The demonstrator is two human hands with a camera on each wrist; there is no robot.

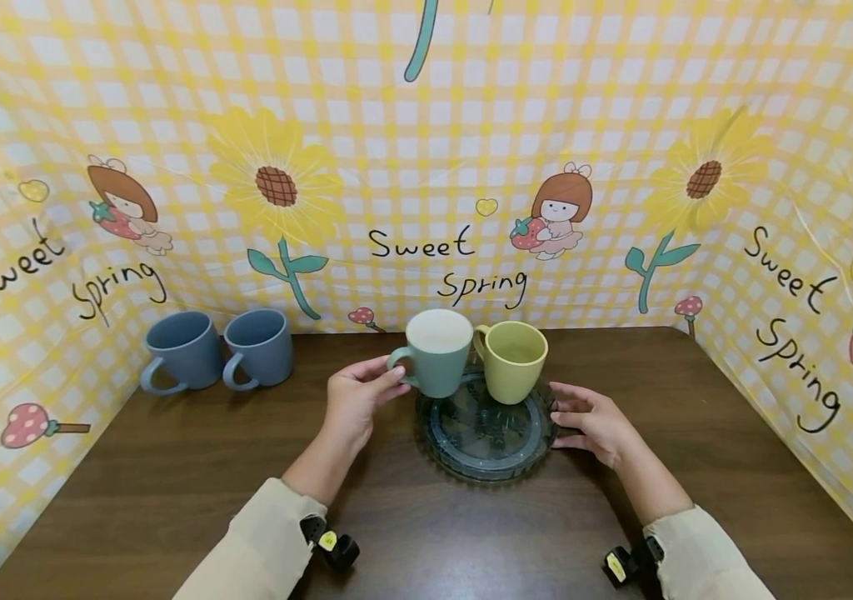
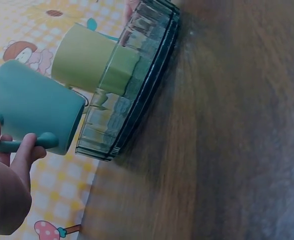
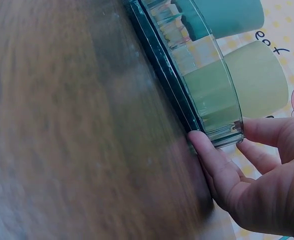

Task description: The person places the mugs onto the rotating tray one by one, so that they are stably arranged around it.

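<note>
My left hand [image 1: 355, 400] pinches the handle of a teal mug [image 1: 437, 358] with a white inside. In the left wrist view, that mug's base hangs just above the rim of a round see-through tray [image 1: 486, 467]. Inside the tray stands a yellow-green mug [image 1: 520, 367], upright, its handle toward the teal one. My right hand [image 1: 595, 425] grips the tray's right side. The right wrist view shows digits at the rim and others low by the dark base [image 3: 167, 75]; the far fingertips are partly hidden.
Two blue mugs [image 1: 182, 350] stand upright at the back left of the brown wooden table [image 1: 194, 500], handles toward the front left. A yellow checked cloth [image 1: 426, 150] rises behind the table and along both sides.
</note>
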